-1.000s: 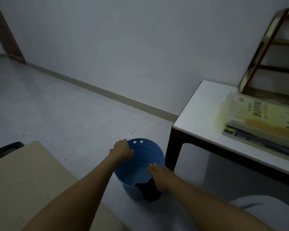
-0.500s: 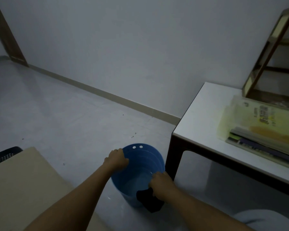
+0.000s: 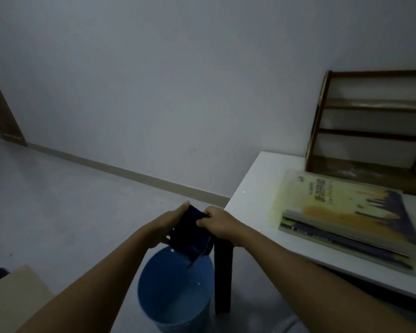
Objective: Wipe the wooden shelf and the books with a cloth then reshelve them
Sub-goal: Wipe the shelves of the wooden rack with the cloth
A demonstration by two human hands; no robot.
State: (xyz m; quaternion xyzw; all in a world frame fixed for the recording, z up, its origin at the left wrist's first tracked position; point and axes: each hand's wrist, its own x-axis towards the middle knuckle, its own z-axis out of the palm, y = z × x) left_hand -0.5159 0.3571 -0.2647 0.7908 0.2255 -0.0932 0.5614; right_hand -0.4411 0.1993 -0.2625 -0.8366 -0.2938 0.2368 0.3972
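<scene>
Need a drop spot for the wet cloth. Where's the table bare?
Bare strip of white table between its left edge and the book stack, plus the near edge in front of the stack. Crowded at the back right: wooden shelf stands right behind the books.

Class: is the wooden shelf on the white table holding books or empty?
Empty: the brown wooden shelf shows bare compartments; the stacked books lie before it.

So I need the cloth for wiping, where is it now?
The dark cloth hangs between both hands, left hand and right hand, above the blue bucket.

Bare room: table (image 3: pixel 255 188), shelf (image 3: pixel 322 131), bucket (image 3: pixel 173 296)
</scene>
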